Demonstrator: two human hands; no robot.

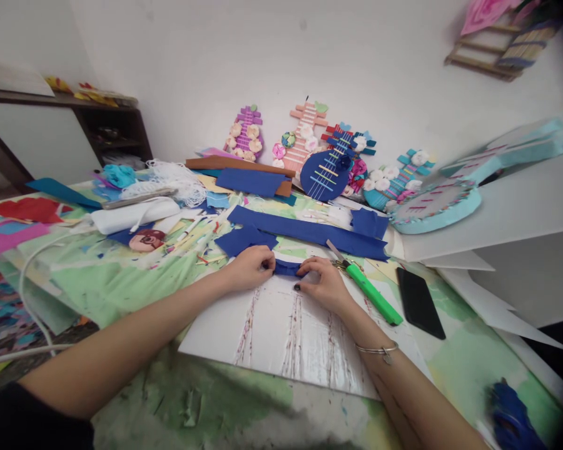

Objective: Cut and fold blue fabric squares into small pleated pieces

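A short, curved dark-blue strip point(288, 268), paper or thin foam, is held level between my two hands, just above a white board point(211, 331). My left hand point(252, 267) pinches its left end, with the fingers curled in. At the other end, my right hand point(326, 282) grips it between thumb and fingers. Streaks of dried glue and brownish marks run down the board. Beyond my hands lie a long blue strip point(309, 231) and a folded blue piece point(244, 240). A green utility knife point(373, 292) with its blade out rests right of my right hand, beside scissors point(346, 265).
A black phone point(420, 303) lies at the right. Several decorated lute-shaped crafts point(326, 175) lean on the wall, and a larger pale-blue one point(438, 209) stands right. White string point(178, 181) and scraps pile up at the left. A blurred blue object point(511, 412) sits at lower right.
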